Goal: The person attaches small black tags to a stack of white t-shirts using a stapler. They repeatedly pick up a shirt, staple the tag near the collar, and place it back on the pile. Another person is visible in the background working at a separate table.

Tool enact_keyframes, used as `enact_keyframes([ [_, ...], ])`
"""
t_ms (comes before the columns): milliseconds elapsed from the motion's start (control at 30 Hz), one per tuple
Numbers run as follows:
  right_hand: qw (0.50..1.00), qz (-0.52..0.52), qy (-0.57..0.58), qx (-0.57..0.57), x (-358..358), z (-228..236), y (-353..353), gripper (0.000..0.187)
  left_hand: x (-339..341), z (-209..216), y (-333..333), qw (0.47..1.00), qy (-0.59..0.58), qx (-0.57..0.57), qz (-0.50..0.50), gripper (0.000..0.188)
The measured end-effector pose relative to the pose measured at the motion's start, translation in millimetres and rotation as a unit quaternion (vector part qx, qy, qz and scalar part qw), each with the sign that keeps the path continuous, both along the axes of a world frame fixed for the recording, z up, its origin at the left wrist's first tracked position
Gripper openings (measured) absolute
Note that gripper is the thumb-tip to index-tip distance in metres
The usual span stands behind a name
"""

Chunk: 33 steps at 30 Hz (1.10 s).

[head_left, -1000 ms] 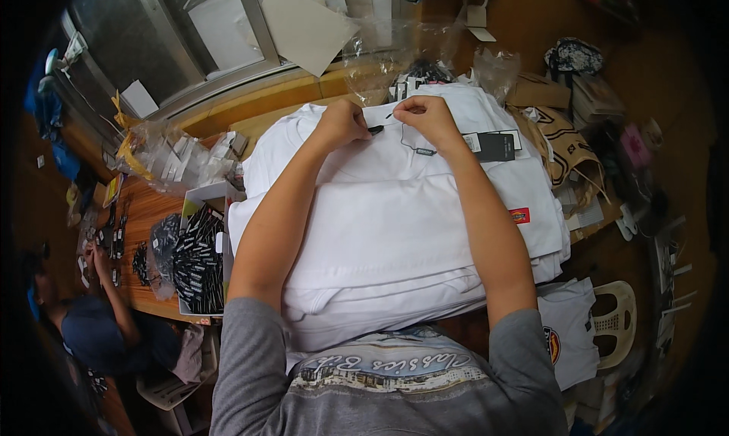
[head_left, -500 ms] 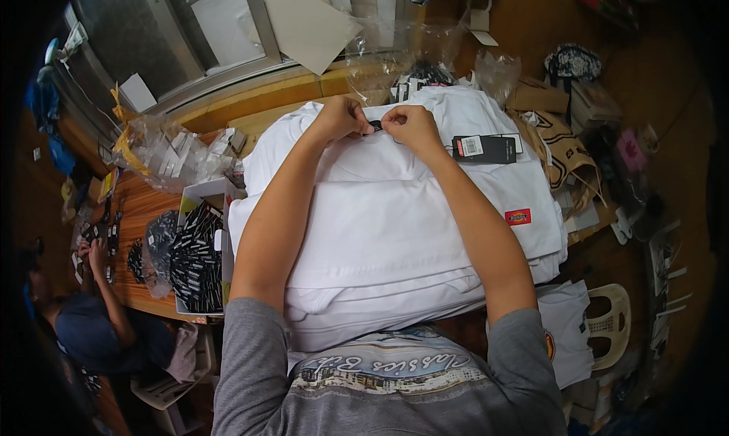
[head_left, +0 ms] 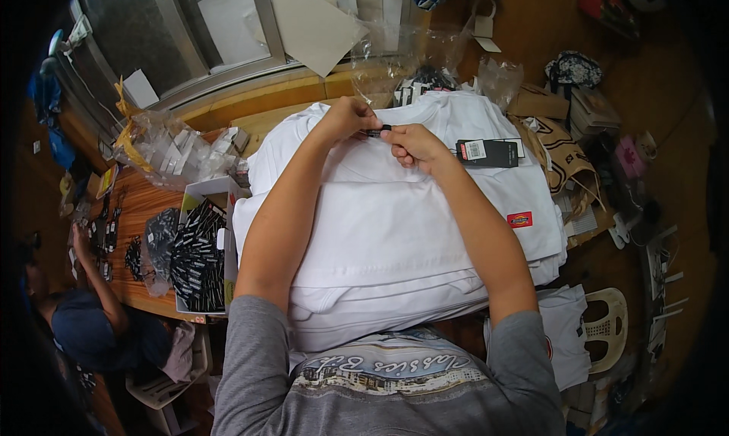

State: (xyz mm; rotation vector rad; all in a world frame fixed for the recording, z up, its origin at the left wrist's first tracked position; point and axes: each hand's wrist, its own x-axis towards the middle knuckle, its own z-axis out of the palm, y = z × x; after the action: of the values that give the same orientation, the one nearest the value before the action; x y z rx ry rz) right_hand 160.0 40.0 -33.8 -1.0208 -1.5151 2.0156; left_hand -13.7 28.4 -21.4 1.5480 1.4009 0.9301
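Note:
A stack of folded white T-shirts lies in front of me. At the far side of the top shirt, both hands pinch a small black strip, which looks like a label, near the neckline. My left hand grips its left end between thumb and fingertips. My right hand pinches the right end, its other fingers curled under. Fingers cover most of the strip. Just right of my right hand, a black hang tag with a white sticker rests on the shirt. A red patch shows lower down on the fabric.
Left of the stack, an open box holds many black tags. Clear plastic bags lie behind it. At the far left a co-worker sits at the wooden table. A plastic chair with a white shirt stands at right.
My right hand has turned, its fingers curling under while it keeps pinching near the black strip. My left hand has barely moved. At left, the co-worker's hand has shifted toward the left.

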Motion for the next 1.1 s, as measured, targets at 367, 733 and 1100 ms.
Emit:
enact_keyframes([
  [367, 0.999, 0.008, 0.021, -0.048, 1.6, 0.0, -1.3, 0.01, -1.7, 1.9, -5.2, 0.978, 0.198, 0.064, 0.024, 0.023],
  [733, 0.903, -0.115, -0.208, 0.358, 59.8, 26.7, 21.5, 0.016, -15.5, 9.9, -9.2, 0.916, 0.326, 0.152, 0.18, 0.01],
  [1100, 0.71, -0.058, -0.339, 0.615, 31.4, -7.4, 7.5, 0.011, 1.2, 25.3, -20.1, 0.986, -0.094, -0.131, -0.049, 0.008],
])
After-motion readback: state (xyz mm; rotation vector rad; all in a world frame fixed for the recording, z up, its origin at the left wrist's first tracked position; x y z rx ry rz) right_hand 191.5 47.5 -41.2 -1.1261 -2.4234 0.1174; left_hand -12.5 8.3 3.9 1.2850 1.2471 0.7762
